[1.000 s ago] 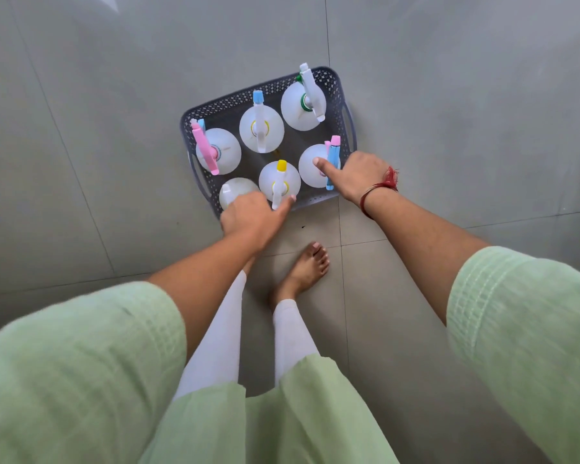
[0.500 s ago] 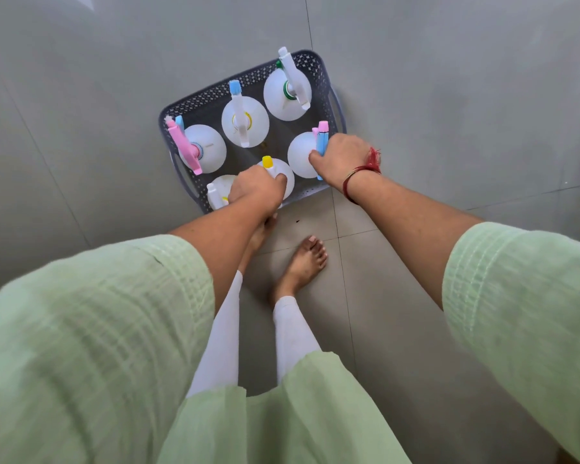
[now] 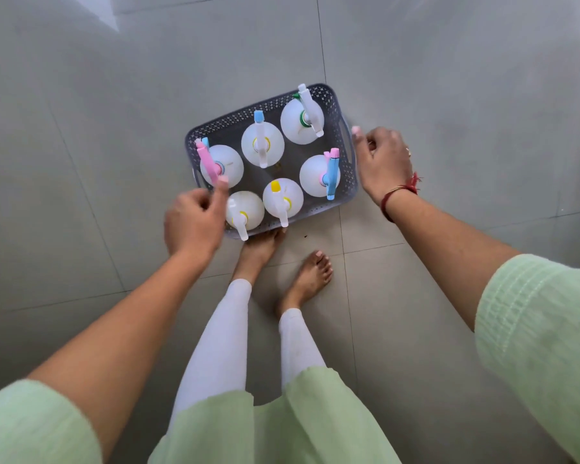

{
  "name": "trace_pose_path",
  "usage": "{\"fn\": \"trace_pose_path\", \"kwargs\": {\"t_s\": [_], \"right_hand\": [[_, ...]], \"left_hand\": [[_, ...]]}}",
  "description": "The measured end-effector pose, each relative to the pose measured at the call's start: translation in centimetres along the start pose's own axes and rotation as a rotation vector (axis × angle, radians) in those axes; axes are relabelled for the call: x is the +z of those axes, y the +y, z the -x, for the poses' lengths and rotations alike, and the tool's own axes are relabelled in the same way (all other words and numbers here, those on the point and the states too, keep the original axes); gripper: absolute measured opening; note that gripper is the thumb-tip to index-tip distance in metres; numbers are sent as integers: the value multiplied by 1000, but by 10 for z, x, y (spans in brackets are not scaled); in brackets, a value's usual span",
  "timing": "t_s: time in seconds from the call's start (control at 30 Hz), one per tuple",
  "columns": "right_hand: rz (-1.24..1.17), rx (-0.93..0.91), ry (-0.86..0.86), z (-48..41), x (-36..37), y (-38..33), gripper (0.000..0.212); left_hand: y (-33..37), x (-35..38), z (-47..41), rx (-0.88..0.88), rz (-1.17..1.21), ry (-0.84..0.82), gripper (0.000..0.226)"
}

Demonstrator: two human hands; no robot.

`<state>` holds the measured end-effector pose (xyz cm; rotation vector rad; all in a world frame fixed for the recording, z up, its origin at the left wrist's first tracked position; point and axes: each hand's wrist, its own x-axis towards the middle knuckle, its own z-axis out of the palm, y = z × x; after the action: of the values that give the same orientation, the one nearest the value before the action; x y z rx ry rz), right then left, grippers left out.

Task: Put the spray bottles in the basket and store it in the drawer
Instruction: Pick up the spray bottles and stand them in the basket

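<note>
A grey perforated basket [image 3: 327,98] sits on the floor tiles and holds several white spray bottles standing upright, among them one with a pink trigger [image 3: 221,165], one with a blue trigger [image 3: 320,175] and one with a yellow nozzle [image 3: 283,198]. My left hand [image 3: 195,222] hovers at the basket's near-left corner, fingers loosely curled, holding nothing. At the right end, beside the side handle, is my right hand [image 3: 382,160], fingers curled and apart from the rim. The drawer is not in view.
Grey floor tiles surround the basket on all sides. My two bare feet [image 3: 310,272] stand just in front of the basket, the left toes touching its near edge. Green sleeves fill the lower corners.
Both hands have come off the bottles at the near side and spread apart, the left to the basket's left corner, the right to its right end. The camera view has shifted.
</note>
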<state>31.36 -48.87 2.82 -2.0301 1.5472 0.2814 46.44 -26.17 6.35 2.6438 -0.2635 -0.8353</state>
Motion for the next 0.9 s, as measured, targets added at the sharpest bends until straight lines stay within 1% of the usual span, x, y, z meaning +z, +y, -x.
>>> {"fn": "trace_pose_path", "kwargs": {"t_s": [0.07, 0.13, 0.2, 0.3, 0.33, 0.4, 0.43, 0.53, 0.57, 0.63, 0.7, 0.77, 0.8, 0.9], "right_hand": [[-22, -5, -24, -9, 3, 4, 43], [-5, -3, -73, -19, 10, 9, 44], [25, 7, -129, -29, 19, 12, 49], [69, 18, -224, -44, 38, 19, 59], [78, 19, -249, -48, 45, 21, 61], [78, 29, -283, -56, 56, 27, 66], [76, 40, -291, -61, 62, 30, 69], [33, 96, -305, -74, 77, 36, 73], [-7, 125, -307, -77, 82, 37, 74], [-97, 174, -316, -83, 88, 40, 70], [-138, 196, -336, -87, 93, 43, 55], [-130, 196, -329, -91, 98, 46, 37], [-120, 187, -320, -92, 99, 47, 33], [-85, 149, -297, -92, 99, 48, 32]], "left_hand": [[-17, -4, -13, -116, 152, 152, 54], [-40, 2, -27, -267, 223, 198, 44], [-62, 13, -44, -397, 257, 148, 38], [-86, 33, -72, -505, 323, 28, 22], [-90, 40, -81, -520, 331, -23, 23], [-92, 52, -95, -514, 301, -117, 45], [-91, 59, -101, -499, 280, -145, 52], [-87, 78, -111, -503, 280, -201, 58], [-85, 84, -112, -520, 282, -221, 56], [-83, 96, -114, -545, 299, -252, 45], [-85, 105, -112, -571, 352, -265, 37], [-88, 112, -112, -596, 411, -245, 35], [-89, 114, -112, -602, 433, -230, 33], [-88, 114, -112, -583, 431, -205, 32]]}}
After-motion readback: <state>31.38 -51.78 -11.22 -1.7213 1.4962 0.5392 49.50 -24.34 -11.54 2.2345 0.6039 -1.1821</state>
